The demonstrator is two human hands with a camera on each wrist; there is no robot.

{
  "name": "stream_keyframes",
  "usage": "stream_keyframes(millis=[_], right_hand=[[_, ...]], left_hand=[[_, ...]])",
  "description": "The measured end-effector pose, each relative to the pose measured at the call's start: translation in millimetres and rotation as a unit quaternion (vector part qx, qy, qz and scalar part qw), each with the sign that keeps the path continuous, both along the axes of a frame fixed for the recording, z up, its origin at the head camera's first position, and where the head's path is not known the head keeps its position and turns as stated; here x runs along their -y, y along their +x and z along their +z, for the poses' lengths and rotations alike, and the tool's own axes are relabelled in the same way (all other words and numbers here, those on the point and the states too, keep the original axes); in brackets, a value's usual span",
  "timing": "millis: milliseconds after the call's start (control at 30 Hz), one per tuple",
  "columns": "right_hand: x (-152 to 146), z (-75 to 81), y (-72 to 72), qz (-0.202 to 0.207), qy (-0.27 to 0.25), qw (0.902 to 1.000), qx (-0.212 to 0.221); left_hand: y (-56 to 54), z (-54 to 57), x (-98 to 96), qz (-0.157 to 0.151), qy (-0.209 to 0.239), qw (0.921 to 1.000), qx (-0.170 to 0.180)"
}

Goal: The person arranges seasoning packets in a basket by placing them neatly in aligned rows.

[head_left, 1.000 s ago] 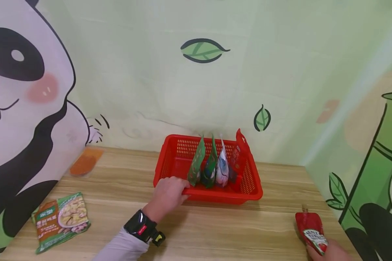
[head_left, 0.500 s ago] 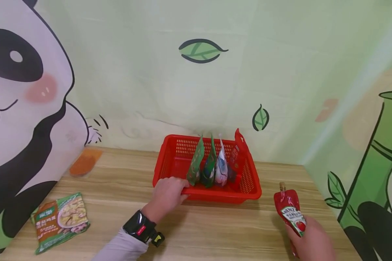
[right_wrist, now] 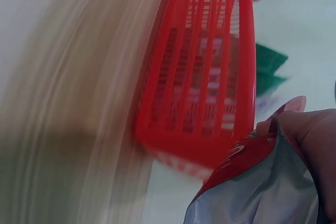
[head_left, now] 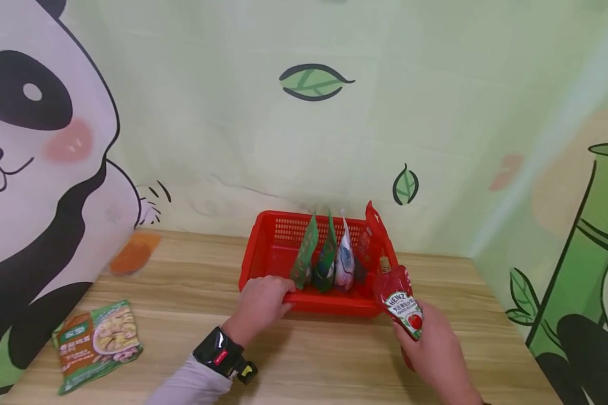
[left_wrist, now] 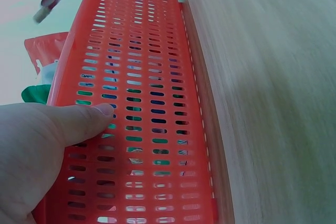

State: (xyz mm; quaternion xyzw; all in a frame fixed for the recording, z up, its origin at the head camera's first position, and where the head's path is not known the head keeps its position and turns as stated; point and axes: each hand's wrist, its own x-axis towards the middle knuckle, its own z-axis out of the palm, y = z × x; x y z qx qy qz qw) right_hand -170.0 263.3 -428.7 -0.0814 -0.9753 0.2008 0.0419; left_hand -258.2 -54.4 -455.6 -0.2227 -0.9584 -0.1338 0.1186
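A red plastic basket (head_left: 329, 307) with slotted walls stands on the table. My left hand (head_left: 260, 306) grips its front rim, the thumb (left_wrist: 89, 121) lying on the outer wall in the left wrist view. Upright in the basket are two green packets (head_left: 305, 253), a whitish packet (head_left: 344, 261) and a red packet (head_left: 377, 228). My right hand (head_left: 433, 343) holds a red Heinz ketchup pouch (head_left: 397, 298), spout up and tilted left, overlapping the basket's right front corner in the head view. The right wrist view shows the pouch's silvery side (right_wrist: 257, 192).
A green and brown food packet (head_left: 98, 343) lies flat at the table's left, overlapping another packet beneath. Farther back on the left is a flat orange packet (head_left: 137, 251). A printed panda backdrop (head_left: 223, 129) rises behind the wooden table (head_left: 304, 365).
My right hand has carried the ketchup pouch leftward and up from the table's right side to the basket's right front corner. My left hand stays on the rim, and the basket has not moved.
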Motion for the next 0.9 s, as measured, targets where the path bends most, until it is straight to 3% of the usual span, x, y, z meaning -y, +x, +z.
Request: stream_keyframes(millis=[467,567,733,900], right_hand=[[41,12.1,-9.0,0.053,-0.001,0.9984,-0.022],[49,11.5,-10.1,0.074,0.002,0.9962,-0.047],[60,9.3,-12.3,0.101,0.001,0.9912,-0.085],[73,7.7,-13.8,0.118,-0.013,0.9875,-0.103]], left_hand=[[1.6,4.9,-2.7,-0.002,0.003,1.0000,-0.001],[1.9,4.8,-1.0,-0.006,0.000,1.0000,-0.002],[2.9,8.3,2.9,-0.025,0.017,0.9992,0.027],[3.7,11.6,9.4,-0.054,0.083,0.9910,0.091]])
